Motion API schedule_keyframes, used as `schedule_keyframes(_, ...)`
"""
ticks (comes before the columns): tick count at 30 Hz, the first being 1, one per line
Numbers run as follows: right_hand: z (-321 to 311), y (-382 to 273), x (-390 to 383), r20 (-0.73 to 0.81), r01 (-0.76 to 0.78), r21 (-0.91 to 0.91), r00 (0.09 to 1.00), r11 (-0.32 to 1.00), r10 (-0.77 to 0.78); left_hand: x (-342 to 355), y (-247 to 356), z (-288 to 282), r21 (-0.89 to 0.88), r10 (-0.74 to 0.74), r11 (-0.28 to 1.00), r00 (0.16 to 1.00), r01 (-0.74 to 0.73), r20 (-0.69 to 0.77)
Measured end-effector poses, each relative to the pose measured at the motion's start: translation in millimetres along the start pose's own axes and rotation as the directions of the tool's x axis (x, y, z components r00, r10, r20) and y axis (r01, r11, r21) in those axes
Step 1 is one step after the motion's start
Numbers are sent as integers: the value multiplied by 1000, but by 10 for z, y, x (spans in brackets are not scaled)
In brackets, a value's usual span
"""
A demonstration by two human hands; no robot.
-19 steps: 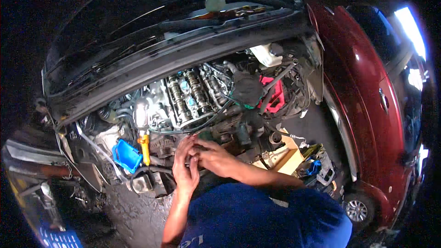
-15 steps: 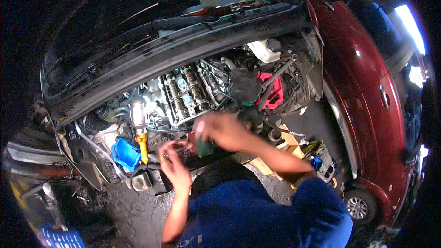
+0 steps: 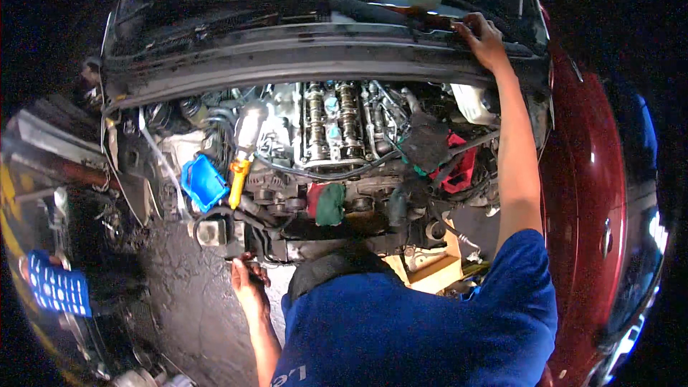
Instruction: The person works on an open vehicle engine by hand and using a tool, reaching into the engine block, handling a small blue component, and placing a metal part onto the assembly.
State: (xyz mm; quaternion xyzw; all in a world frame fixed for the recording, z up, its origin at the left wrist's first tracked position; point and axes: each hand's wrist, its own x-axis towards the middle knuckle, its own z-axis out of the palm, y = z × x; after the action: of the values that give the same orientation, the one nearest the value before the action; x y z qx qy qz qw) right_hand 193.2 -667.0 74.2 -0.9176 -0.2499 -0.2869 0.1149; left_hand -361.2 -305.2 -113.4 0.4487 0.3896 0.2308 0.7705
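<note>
My right hand (image 3: 481, 37) reaches far forward to the dark ledge at the base of the windshield (image 3: 358, 11). Its fingers are bent and drawn together at the tips; whatever is between them is too small to name. Low at the front of the car, my left hand (image 3: 249, 287) is curled, and anything in it is hidden. Between the two lies the open engine (image 3: 333, 125), its camshafts showing. A green cloth (image 3: 330, 205) and a red cloth (image 3: 313, 199) hang side by side at the engine's front, apart from both hands.
A lit work lamp with a yellow handle (image 3: 240, 183) leans left of the engine, beside a blue plastic tray (image 3: 206, 182). A red part (image 3: 461, 165) sits in the right of the bay. Cardboard (image 3: 437, 272) lies below. A dark red car (image 3: 588, 208) stands at right.
My right hand has left the cloths and stretched forward and right to the windshield ledge. The left hand has drawn back toward me. The head view has shifted, and the cloths now show uncovered.
</note>
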Motion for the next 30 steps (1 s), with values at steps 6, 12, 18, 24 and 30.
schedule_keyframes(6, 345, 391, 50, -142, 127, 49, 983, 991, -119, -70, -57, -207, -36, -24, 999, 993, 20, -116)
schedule_keyframes(12, 4, 560, 54, -311, 287, -234, 883, 929, -351, 71, 93, -75, -75, -97, 992, 994, 101, 58)
schedule_keyframes(18, -909, -1066, -990, -397, -105, 444, 867, 890, 301, 164, 280, 486, 326, -73, 945, 965, -13, 250)
schedule_keyframes(24, -605, -2633, -2467, 847, -900, 433, 391, -41, 359, 99, 307, 1326, 408, -21, 848, 747, -339, 665)
schedule_keyframes(30, -560, -2975, -2940, 897, -857, 420, 441, -299, -7, 22, 139, 1727, 446, 158, 580, 631, -681, 759)
